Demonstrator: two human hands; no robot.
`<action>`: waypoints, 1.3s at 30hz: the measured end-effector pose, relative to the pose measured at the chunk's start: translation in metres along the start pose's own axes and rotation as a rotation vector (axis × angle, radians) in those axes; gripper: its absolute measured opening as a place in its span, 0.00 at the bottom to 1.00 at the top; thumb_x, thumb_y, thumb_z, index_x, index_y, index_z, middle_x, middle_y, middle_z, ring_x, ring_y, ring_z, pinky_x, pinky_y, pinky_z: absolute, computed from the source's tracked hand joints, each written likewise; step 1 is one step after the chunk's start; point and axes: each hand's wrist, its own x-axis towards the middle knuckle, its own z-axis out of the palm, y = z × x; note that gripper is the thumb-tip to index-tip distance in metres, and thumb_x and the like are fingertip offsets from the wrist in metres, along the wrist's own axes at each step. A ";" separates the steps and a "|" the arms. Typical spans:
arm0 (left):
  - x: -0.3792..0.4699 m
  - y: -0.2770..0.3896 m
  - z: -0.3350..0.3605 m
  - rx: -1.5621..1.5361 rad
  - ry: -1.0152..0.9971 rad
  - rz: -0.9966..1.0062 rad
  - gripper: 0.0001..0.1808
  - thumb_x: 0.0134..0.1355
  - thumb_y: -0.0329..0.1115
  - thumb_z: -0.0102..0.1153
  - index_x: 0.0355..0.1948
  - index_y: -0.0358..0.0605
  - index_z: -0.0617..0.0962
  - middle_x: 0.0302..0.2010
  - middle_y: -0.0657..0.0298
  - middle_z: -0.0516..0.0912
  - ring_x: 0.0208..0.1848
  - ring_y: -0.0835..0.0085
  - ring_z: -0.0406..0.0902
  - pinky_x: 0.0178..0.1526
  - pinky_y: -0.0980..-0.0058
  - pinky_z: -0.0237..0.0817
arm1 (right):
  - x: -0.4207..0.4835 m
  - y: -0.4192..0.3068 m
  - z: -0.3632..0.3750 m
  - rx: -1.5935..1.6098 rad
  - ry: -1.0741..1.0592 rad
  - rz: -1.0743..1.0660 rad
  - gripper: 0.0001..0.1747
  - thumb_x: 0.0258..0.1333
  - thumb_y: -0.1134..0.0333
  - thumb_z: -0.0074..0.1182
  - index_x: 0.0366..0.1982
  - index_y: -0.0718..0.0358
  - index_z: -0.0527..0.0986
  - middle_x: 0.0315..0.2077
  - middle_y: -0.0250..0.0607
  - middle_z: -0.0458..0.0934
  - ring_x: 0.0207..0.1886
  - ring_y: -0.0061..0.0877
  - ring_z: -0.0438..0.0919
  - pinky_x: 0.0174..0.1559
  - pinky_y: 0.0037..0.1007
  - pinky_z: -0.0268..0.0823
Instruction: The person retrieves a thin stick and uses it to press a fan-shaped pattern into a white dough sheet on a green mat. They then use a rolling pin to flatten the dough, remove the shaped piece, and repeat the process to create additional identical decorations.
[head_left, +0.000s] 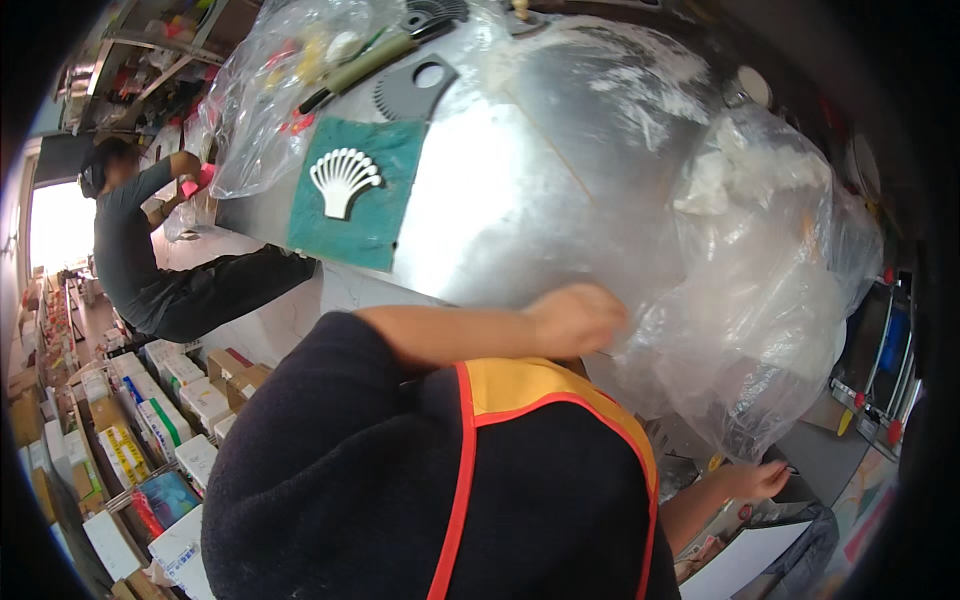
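My left hand (581, 319), blurred and with its fingers curled, is above the near edge of a metal worktable (480, 255); whether it holds something is not clear. Low on the right, my right hand (766, 480) has bent fingers beside the lower end of a large clear plastic bag (750, 300) with white material inside. A white fan-shaped piece (341, 180) with several rounded prongs lies on a green mat (360, 225). Behind the mat are a grey toothed plate with a round hole (420, 86) and an olive-green roller with black ends (371, 64).
White powder (637, 82) covers the table's far part, near a thin stick (555, 150). Clear plastic sheeting (255, 112) lies at the far left. Another person (131, 225) sits at left, holding something pink. Boxes (161, 420) stand at lower left; a metal rack (877, 375) is at right.
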 end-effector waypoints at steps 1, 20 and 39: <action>-0.032 -0.006 -0.027 0.007 0.189 -0.195 0.11 0.57 0.32 0.58 0.42 0.44 0.77 0.45 0.54 0.78 0.48 0.53 0.74 0.51 0.60 0.66 | -0.023 -0.030 0.017 0.101 -0.134 -0.164 0.17 0.58 0.68 0.52 0.46 0.72 0.73 0.46 0.47 0.75 0.48 0.32 0.74 0.53 0.30 0.66; -0.299 -0.099 -0.285 0.121 0.551 -1.046 0.27 0.54 0.45 0.62 0.51 0.39 0.76 0.50 0.48 0.73 0.52 0.50 0.71 0.54 0.61 0.64 | -0.614 -0.292 0.107 0.089 -1.997 0.949 0.16 0.59 0.63 0.52 0.48 0.60 0.70 0.43 0.33 0.73 0.45 0.25 0.70 0.49 0.28 0.64; -0.287 -0.105 -0.313 -1.005 0.834 -0.959 0.22 0.66 0.31 0.51 0.57 0.33 0.63 0.36 0.57 0.81 0.37 0.73 0.78 0.39 0.78 0.69 | -0.624 -0.305 0.105 0.587 -1.806 1.220 0.15 0.63 0.65 0.47 0.48 0.65 0.70 0.43 0.44 0.77 0.47 0.32 0.76 0.53 0.32 0.68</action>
